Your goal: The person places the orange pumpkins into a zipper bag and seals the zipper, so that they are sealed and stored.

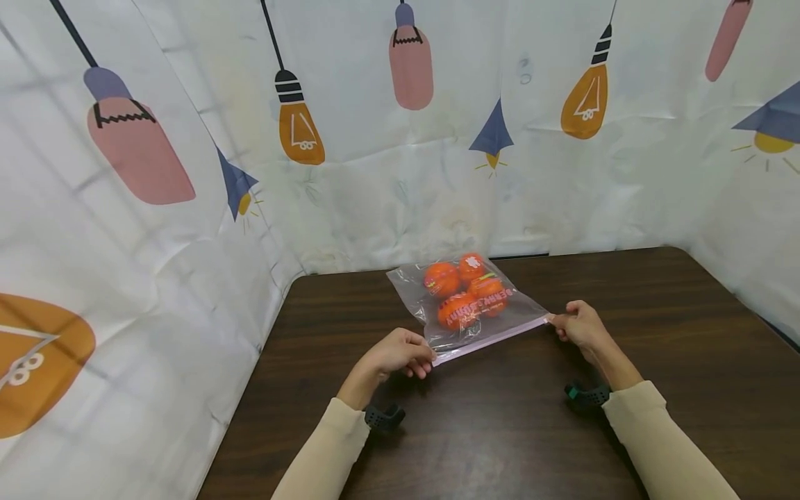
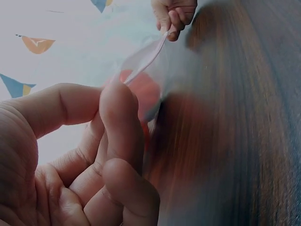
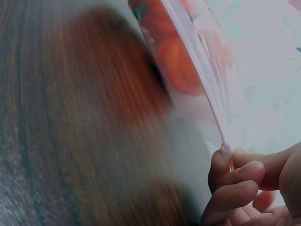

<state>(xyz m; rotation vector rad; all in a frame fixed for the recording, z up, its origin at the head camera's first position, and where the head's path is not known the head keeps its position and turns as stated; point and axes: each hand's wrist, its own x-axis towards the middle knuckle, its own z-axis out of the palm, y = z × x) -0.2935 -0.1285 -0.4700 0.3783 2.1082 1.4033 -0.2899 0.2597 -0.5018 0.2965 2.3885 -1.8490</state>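
Note:
A clear zip bag [image 1: 459, 338] with a pinkish closure strip lies on the table, holding several round orange fruits [image 1: 458, 311] that look like oranges or tangerines. My left hand [image 1: 400, 354] pinches the strip's near left corner between thumb and fingers. At the opposite end, my right hand [image 1: 582, 325] pinches the strip's right corner, where a small slider [image 3: 226, 151] shows in the right wrist view. The strip runs straight between the two hands. Pink lettering is printed across the bag. In the left wrist view the fruit is blurred behind my fingers.
The dark wood-grain table [image 1: 500, 417] stretches out on all sides of the bag. A white curtain [image 1: 387, 201] printed with lamps and bulbs hangs along its back and left. Each wrist wears a dark band [image 1: 384, 417].

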